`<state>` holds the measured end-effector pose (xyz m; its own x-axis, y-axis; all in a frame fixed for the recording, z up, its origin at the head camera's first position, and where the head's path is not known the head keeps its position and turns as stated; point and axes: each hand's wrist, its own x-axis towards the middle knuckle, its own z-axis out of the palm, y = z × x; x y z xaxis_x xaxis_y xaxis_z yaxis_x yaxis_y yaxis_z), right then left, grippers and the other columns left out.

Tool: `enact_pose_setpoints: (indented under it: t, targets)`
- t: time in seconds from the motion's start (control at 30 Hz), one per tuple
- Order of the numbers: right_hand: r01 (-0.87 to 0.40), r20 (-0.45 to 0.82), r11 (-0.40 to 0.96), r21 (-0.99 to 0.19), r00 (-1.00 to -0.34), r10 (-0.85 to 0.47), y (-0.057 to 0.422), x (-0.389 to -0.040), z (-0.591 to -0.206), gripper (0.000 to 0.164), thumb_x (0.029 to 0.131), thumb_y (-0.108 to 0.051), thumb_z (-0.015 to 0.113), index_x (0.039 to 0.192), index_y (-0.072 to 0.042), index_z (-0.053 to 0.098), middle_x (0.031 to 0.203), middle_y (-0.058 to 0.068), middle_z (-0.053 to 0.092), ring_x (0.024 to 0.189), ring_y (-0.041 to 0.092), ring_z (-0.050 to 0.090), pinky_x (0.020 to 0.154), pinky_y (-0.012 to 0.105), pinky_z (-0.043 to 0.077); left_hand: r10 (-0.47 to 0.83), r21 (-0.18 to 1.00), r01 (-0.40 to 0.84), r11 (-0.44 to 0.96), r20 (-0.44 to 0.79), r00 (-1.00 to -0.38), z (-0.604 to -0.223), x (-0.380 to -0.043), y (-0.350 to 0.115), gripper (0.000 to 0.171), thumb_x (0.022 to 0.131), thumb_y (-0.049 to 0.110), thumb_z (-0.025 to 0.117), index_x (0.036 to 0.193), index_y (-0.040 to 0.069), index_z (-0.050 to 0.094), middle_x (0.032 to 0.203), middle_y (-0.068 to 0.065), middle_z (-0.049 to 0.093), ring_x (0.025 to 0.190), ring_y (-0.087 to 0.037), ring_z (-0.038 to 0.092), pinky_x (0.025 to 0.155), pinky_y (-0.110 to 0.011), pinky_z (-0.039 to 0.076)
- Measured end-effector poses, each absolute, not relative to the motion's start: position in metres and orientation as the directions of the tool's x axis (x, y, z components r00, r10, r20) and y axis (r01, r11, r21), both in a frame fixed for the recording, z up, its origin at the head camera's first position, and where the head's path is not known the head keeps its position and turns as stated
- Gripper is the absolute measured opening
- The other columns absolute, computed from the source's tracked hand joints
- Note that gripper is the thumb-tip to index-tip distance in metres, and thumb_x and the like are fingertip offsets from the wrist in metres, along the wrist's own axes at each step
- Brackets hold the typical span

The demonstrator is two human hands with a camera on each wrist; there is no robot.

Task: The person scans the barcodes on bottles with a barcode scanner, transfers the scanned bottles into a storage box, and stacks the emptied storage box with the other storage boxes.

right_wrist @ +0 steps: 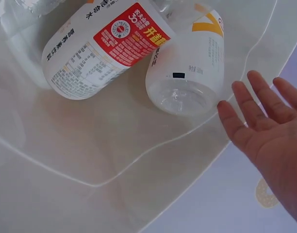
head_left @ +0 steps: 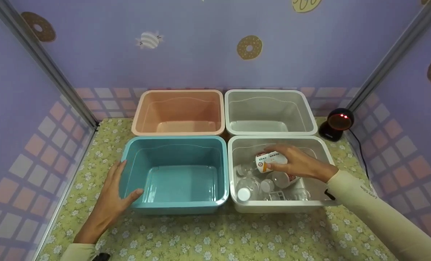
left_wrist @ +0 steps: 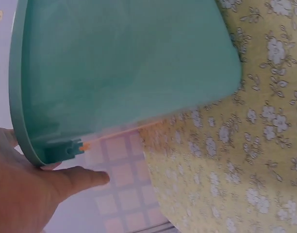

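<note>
My left hand (head_left: 110, 195) is at the left front corner of a teal plastic bin (head_left: 179, 209), fingers straight along its rim and thumb over the front corner. The left wrist view shows that thumb extended beside the rim of the bin (left_wrist: 129, 58). My right hand (head_left: 297, 162) reaches into the front white bin (head_left: 284, 209), over a white-labelled plastic bottle (head_left: 270, 162). Its fingers (right_wrist: 262, 104) are spread and loosely straight in the right wrist view, one fingertip right at a bottle with an orange mark (right_wrist: 187, 73). Beside that lies a bottle with a red label patch (right_wrist: 105, 53).
More clear plastic bottles (head_left: 250, 185) lie in the front white bin. Behind stand a peach bin (head_left: 178, 132) and another white bin (head_left: 271, 132). A black scanner with red lights (head_left: 337, 125) stands at the right, its cable running along the wall. Flowered cloth (head_left: 186, 235) covers the table.
</note>
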<state>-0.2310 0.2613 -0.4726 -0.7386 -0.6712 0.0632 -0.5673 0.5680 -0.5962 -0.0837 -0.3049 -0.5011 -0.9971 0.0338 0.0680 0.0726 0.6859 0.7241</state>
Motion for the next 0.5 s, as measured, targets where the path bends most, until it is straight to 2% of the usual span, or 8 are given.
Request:
enact_pose_setpoints:
  t: [0.1,0.2,0.5]
  targets:
    - [-0.589,0.072,0.526,-0.614,-0.704,-0.706,0.259,-0.232,-0.475,0.05,0.105,-0.029,0.079,0.152,-0.019,0.068,0.147,0.008,0.071,0.138,0.034,0.065,0.117,0.061,0.049,0.03,0.734,0.073,0.675,0.071,-0.997,-0.504,-0.084,-0.308,0.111,0.099,0.042,0.08,0.18,0.017,0.007,0.183,-0.023,0.001,0.162,-0.063,0.012,0.114,-0.092,0.021]
    - [-0.608,0.08,0.51,-0.608,-0.686,-0.723,0.257,-0.231,-0.476,0.053,0.103,-0.027,0.081,0.154,-0.02,0.067,0.148,0.008,0.071,0.139,0.033,0.064,0.118,0.062,0.048,0.024,0.742,0.07,0.666,0.073,-0.997,-0.508,-0.083,-0.311,0.119,0.095,0.039,0.084,0.18,0.016,0.004,0.182,-0.026,0.002,0.161,-0.064,0.012,0.115,-0.092,0.02]
    - [-0.607,0.043,0.498,-0.619,-0.659,-0.751,0.251,-0.229,-0.484,0.062,0.099,-0.03,0.086,0.15,-0.003,0.065,0.155,0.022,0.062,0.144,0.041,0.058,0.12,0.065,0.046,0.031,0.716,0.038,0.697,0.023,-0.999,-0.512,-0.083,-0.314,0.131,0.088,0.043,0.092,0.179,0.013,0.001,0.182,-0.028,0.003,0.161,-0.065,0.011,0.116,-0.092,0.018]
